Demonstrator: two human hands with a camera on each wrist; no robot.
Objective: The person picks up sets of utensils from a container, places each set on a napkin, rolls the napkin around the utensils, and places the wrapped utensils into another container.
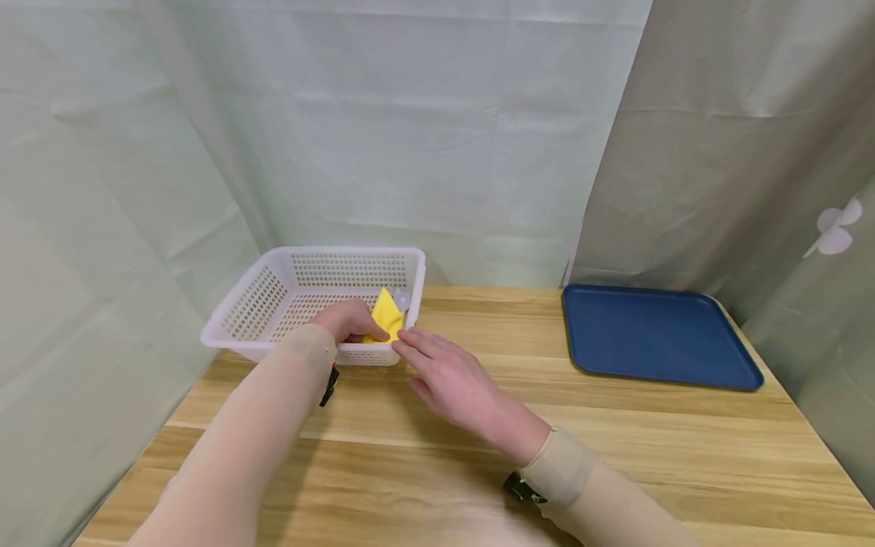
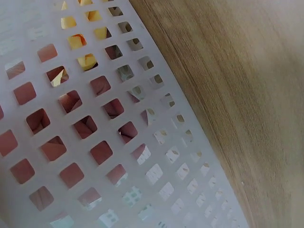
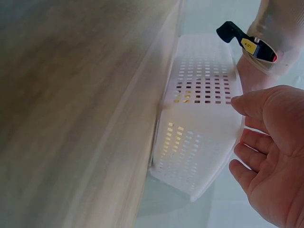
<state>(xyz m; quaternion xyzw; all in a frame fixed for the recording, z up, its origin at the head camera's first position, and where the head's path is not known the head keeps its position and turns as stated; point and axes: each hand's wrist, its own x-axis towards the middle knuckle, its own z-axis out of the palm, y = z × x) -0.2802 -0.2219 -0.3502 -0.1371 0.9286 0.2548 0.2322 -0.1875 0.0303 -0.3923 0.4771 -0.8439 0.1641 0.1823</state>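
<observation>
A white plastic basket (image 1: 355, 251) with perforated walls stands at the back left of the table. My left hand (image 1: 349, 319) reaches over its near wall and holds a yellow cloth-like piece (image 1: 386, 310) low in the right end, thumb across it. Through the basket's holes, the left wrist view shows parts of the fingers (image 2: 86, 127) and some yellow (image 2: 88, 61); the wall hides the rest. At the near right corner, the fingertips of my right hand (image 1: 454, 384) rest at the rim, fingers extended. In the right wrist view its thumb lies right at the corner.
Behind the yellow piece, a small clear item (image 1: 402, 298) lies in the basket. A dark blue tray (image 1: 663, 334) sits at the right back of the wooden table (image 1: 383, 471). Pale curtains (image 1: 410, 137) hang behind and at both sides.
</observation>
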